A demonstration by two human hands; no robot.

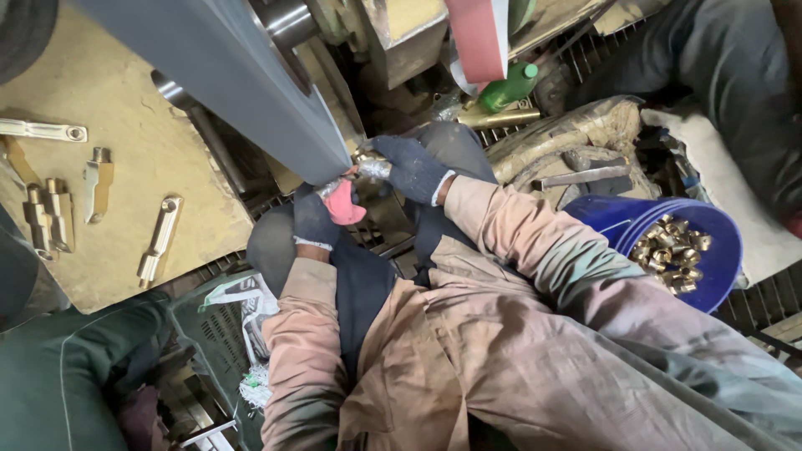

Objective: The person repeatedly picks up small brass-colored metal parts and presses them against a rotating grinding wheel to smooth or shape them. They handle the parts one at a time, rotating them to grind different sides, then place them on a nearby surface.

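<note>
A small brass fitting is being pressed against the lower edge of a wide grey sanding belt, which is running down from the upper left toward the middle of the view. The fitting is being held at that edge by two gloved hands. The right hand, in a dark blue glove, is being kept closed on the fitting from the belt's right side, its grip clamped on the brass. The left hand, also gloved in dark blue, is being held just below the belt's edge with a pink rag or pad caught in its grip; whether its fingers are also touching the fitting cannot be told. The fitting is showing as a small, bright, yellowish piece, mostly hidden by the gloves, so its exact shape cannot be made out. To the belt's lower right, well apart from it, a blue bucket is being kept about half full of similar small brass fittings; whether these are finished or waiting cannot be told, so the work is judged to be somewhere midway through a batch. To the belt's left, several longer brass lever-shaped parts are lying on a dusty tan worktop. Above and to the right of the belt's edge, a green plastic bottle is lying among clutter.
</note>
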